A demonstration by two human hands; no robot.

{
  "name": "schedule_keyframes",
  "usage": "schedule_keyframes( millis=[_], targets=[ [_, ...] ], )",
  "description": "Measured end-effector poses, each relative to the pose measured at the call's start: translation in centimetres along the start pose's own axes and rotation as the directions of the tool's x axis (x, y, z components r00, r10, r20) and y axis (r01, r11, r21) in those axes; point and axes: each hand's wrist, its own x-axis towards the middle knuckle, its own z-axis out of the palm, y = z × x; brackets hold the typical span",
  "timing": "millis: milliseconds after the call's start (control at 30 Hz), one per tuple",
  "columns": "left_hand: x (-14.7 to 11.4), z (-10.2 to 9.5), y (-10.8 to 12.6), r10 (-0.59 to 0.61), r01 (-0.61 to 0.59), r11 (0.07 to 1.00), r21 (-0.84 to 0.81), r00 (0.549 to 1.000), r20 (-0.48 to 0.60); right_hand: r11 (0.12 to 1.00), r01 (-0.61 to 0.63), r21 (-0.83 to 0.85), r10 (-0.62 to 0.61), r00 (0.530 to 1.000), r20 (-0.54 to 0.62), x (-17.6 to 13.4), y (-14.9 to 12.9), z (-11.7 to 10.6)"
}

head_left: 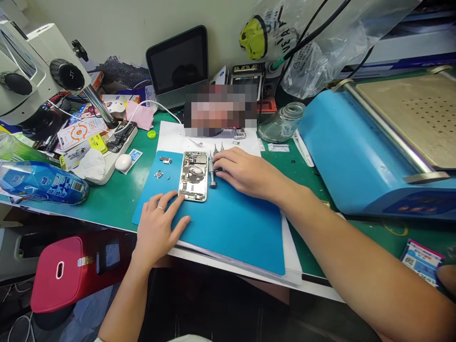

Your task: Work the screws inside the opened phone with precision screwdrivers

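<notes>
An opened smartphone (pixel 195 176) lies on a blue mat (pixel 228 223), its inner boards and a round coil showing. My left hand (pixel 158 225), a ring on one finger, rests with fingers spread, fingertips at the phone's lower left edge. Just right of the phone, several small precision screwdrivers stand or lie together; one grey screwdriver (pixel 212 173) shows whole. My right hand (pixel 244 170) is curled in among them, fingertips closed around another screwdriver, mostly hidden by the fingers. Small loose phone parts (pixel 158 175) and a little module (pixel 166 160) lie left of the phone.
A microscope (pixel 64 71) stands at left, near a blue bottle (pixel 46 183). Behind the mat are a dark-screened display (pixel 178 64), a blurred-out propped device (pixel 221 111) and a glass jar (pixel 281 122). A large blue machine (pixel 331 156) fills the right side.
</notes>
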Motion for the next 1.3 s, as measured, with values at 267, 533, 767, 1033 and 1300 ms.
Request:
schedule_keyframes(
  millis=[267, 533, 767, 1033, 1300],
  targets=[
    [0.0, 0.0, 0.0, 0.006, -0.006, 1.000, 0.015, 1.000, 0.005, 0.983, -0.100, 0.153, 0.126, 0.978, -0.167, 0.3, -0.1, 1.3],
    [0.0, 0.1, -0.1, 0.007, -0.007, 1.000, 0.005, 1.000, -0.001, 0.859, -0.172, 0.481, 0.398, 0.816, -0.418, 0.2, -0.5, 1.9],
    [0.0, 0.1, -0.1, 0.004, -0.004, 1.000, 0.001, 1.000, 0.000, 0.811, -0.174, 0.558, 0.544, 0.575, -0.611, 0.5, -1.6, 1.1],
    [-0.1, 0.2, -0.1, 0.006, -0.006, 1.000, 0.000, 1.000, -0.007, 0.811, -0.258, 0.525, 0.580, 0.477, -0.661, 0.7, -0.6, 1.2],
    [-0.1, 0.2, -0.1, 0.007, -0.007, 1.000, -0.001, 1.000, -0.007, 0.794, -0.251, 0.554, 0.586, 0.563, -0.583, 0.7, -0.4, 1.9]
  ],
)
